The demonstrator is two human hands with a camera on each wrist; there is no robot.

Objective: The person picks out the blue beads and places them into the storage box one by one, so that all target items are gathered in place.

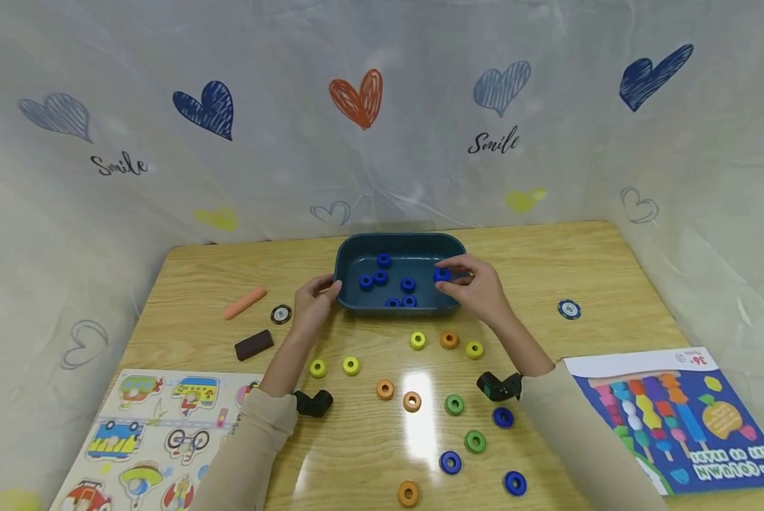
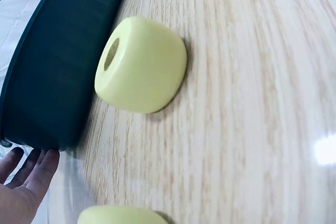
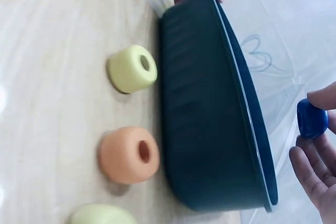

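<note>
A dark teal plastic bin point(image 1: 397, 310) stands near the back of the table, with several blue beads point(image 1: 408, 284) inside. My left hand point(image 1: 314, 305) holds the bin's left end, its fingertips against the outer wall in the left wrist view. Over the bin's right side, my right hand point(image 1: 482, 287) pinches a blue bead point(image 3: 313, 118) between thumb and fingers. That bead is above the rim in the right wrist view. In front of the bin lie yellow beads point(image 1: 417, 341), orange beads point(image 1: 449, 339), green beads point(image 1: 455, 405) and more blue beads point(image 1: 450, 463).
At the left are an orange stick point(image 1: 245, 303), a dark brown block point(image 1: 254, 345), a poker chip point(image 1: 281, 314) and a picture puzzle board point(image 1: 158, 433). Another chip point(image 1: 569, 309) and a colourful printed box or booklet point(image 1: 675, 426) lie at the right. A printed curtain point(image 1: 394, 177) hangs behind.
</note>
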